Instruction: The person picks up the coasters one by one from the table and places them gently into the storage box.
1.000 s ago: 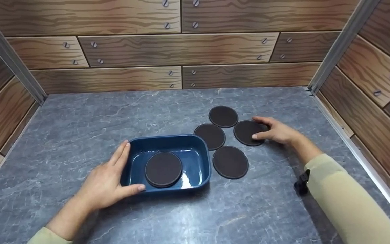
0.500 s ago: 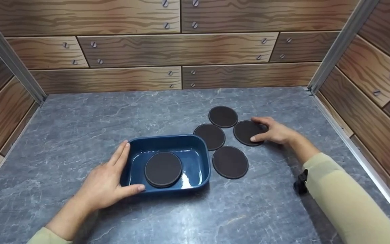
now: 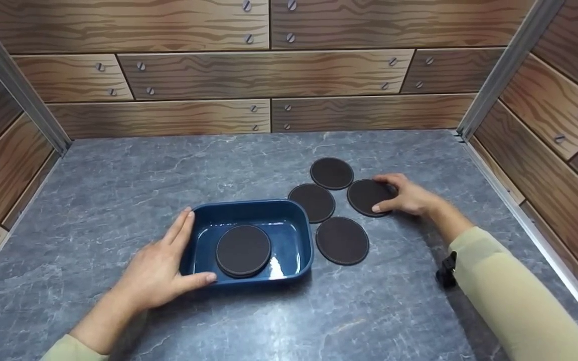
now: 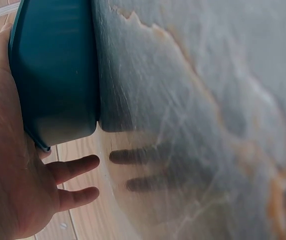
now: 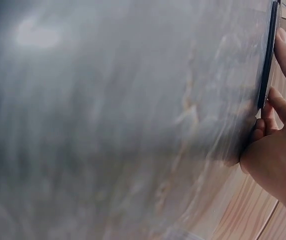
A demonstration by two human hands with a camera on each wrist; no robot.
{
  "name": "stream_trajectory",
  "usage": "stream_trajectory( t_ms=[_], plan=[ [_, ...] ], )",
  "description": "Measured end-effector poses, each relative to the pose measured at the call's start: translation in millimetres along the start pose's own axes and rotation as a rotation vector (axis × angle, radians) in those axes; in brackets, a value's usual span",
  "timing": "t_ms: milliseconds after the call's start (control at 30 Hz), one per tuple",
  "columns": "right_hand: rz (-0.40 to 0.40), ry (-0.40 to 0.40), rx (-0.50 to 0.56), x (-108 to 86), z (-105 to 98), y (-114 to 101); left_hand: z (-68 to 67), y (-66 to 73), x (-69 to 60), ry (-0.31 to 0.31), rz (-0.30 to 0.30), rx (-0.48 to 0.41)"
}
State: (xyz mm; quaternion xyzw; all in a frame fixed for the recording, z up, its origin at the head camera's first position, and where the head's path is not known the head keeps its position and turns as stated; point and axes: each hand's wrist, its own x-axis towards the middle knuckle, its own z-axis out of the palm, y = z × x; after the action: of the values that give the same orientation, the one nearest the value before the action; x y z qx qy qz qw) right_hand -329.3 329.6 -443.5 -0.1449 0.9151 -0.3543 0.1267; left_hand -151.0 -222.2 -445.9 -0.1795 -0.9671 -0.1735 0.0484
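A deep blue rectangular baking dish [image 3: 291, 245] stands on the table in the head view. Inside it lie round black coasters [image 3: 243, 249], apparently stacked; their number cannot be told. My left hand [image 3: 153, 273] rests at the dish's left end, thumb on the near rim and straight fingers along the side. In the left wrist view, two outstretched fingers [image 4: 78, 198] stand free of the dish [image 4: 58, 70]. Right of the dish, my right hand [image 3: 412, 198] pinches the edges of the rightmost coaster [image 3: 364, 194]. That coaster [image 5: 269, 65] appears edge-on in the right wrist view.
Three other black coasters lie flat beside the dish: one at the back [image 3: 331, 173], one partly hidden behind the dish's right rim [image 3: 314, 201], one in front [image 3: 342, 240]. Wood-patterned walls [image 3: 269, 75] enclose the grey marbled table [image 3: 168, 165] at the back and sides.
My right thumb has shifted slightly nearer to the coaster's near edge. The left hand, the dish and the coasters have stayed in place.
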Motion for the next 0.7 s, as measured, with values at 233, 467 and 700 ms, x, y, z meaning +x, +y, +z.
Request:
stream_trajectory(
  t_ms=[233,467,700],
  plan=[
    [-0.009,-0.002,0.071,-1.2,0.6,1.8,-1.1,1.0,0.4,0.001,-0.002,0.008],
    [-0.045,0.032,0.184,-2.9,3.4,3.2,-1.7,1.4,1.6,-0.017,-0.009,0.008],
    [-0.028,0.041,0.166,-2.6,5.2,4.2,-1.0,0.8,1.0,-0.02,-0.013,0.003]
  ],
)
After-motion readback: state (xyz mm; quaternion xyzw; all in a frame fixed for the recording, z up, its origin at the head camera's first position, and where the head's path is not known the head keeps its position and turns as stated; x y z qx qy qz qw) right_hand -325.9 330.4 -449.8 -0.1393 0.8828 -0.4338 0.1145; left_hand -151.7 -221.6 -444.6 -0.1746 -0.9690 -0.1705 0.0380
